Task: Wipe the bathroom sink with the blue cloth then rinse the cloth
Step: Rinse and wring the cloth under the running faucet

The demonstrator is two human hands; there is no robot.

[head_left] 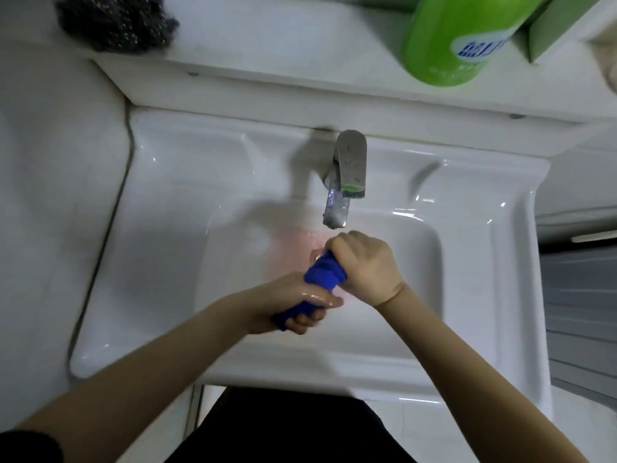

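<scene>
- The white ceramic sink fills most of the view. It has a broad flat rim on the left and a rectangular basin right of centre.
- A white shelf runs along the wall above the back edge of the sink.
- A green bottle with a blue-and-white label stands on the shelf towards the right.
- A dark, glinting scouring pad lies at the left end of the shelf, well apart from the bottle.
- A green box sits just right of the bottle and is cut off by the top edge.
- The chrome faucet rises from the back rim, with its spout reaching out over the basin. The blur makes it impossible to tell whether water is flowing.
- The right hand is over the basin just below the spout, its fingers curled tightly round the upper end of the cloth.
- The left hand, shiny with water, is nearer the person and grips the lower end, with fingers wrapped round it.
- The blue cloth is twisted into a thick roll held between both fists above the middle of the basin. It slants from lower left to upper right, and a short end pokes out below the left hand.
</scene>
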